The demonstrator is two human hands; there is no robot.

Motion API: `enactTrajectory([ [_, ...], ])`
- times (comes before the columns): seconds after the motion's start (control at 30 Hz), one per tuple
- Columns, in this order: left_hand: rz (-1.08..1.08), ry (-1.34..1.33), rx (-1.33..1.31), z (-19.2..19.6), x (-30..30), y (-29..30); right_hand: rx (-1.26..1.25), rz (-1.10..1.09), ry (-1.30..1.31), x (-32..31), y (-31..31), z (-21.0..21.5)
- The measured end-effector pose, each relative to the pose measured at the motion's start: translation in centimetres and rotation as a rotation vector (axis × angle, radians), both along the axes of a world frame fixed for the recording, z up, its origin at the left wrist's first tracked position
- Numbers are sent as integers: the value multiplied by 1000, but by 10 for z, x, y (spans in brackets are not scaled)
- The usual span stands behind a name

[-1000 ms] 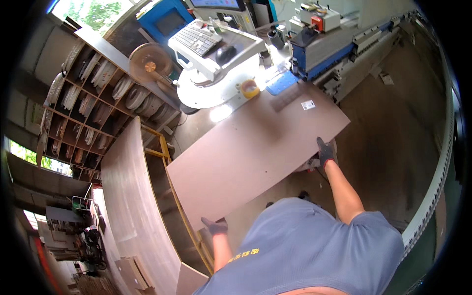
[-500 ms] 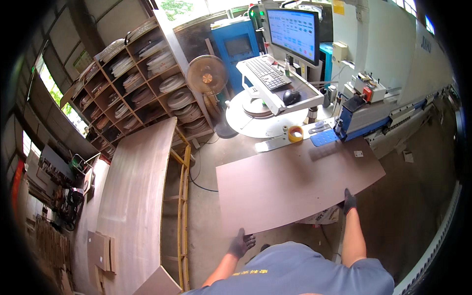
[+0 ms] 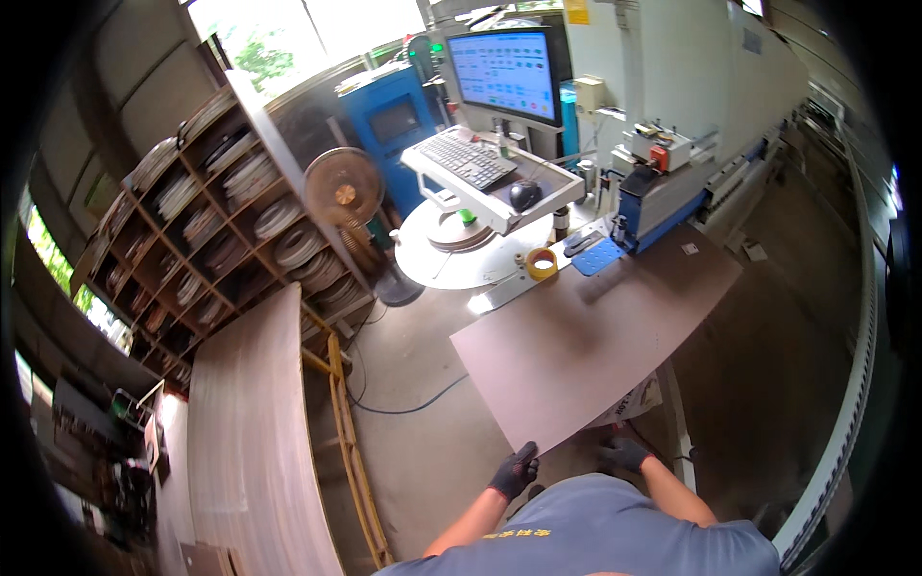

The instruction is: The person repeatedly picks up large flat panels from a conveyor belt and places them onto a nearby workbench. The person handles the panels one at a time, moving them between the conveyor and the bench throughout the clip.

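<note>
A large flat brownish-pink panel [image 3: 586, 350] stretches from near my body to the edge of the machine, with a small white label at its far right corner. My left hand [image 3: 516, 470], in a dark glove, is closed on the panel's near left corner, thumb on top. In a matching glove, my right hand [image 3: 626, 454] is off the panel, just short of its near edge, holding nothing, its fingers apart. The panel's far edge lies by the machine's blue plate [image 3: 597, 257].
Beyond the panel, a roll of yellow tape [image 3: 542, 263] rests on a metal ledge. Behind it are a keyboard tray [image 3: 499, 182], a monitor [image 3: 504, 72] and a round white table [image 3: 423, 254]. Leftward stand a fan [image 3: 344, 188], a yellow frame [image 3: 348, 432] and large boards [image 3: 250, 432].
The panel has turned, its near left corner swinging to the right. My left hand has moved right with that corner. My right hand has let go of the near edge and drawn back toward my body.
</note>
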State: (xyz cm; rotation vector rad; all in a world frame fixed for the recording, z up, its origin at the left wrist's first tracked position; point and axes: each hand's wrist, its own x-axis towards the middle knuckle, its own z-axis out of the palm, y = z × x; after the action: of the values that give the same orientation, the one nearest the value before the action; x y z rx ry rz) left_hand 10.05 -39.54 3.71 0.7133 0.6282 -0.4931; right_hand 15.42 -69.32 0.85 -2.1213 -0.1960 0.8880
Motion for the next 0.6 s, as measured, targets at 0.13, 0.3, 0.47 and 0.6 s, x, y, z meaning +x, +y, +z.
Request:
enactTrajectory([
  [0.13, -284, -133, -87, -48, 44, -26, -194, -130, 26, -104, -114, -176],
  [0.3, -473, -393, 199, -62, 75, -37, -953, 1240, -272, -277, -212, -220],
  [0.47, -473, -53, -61, -70, 118, -81, -827, 642, 130, -442, -148, -191],
  [0.6, -523, 11, 12, -63, 146, -112, -859, -18, 400, -459, -85, -176],
])
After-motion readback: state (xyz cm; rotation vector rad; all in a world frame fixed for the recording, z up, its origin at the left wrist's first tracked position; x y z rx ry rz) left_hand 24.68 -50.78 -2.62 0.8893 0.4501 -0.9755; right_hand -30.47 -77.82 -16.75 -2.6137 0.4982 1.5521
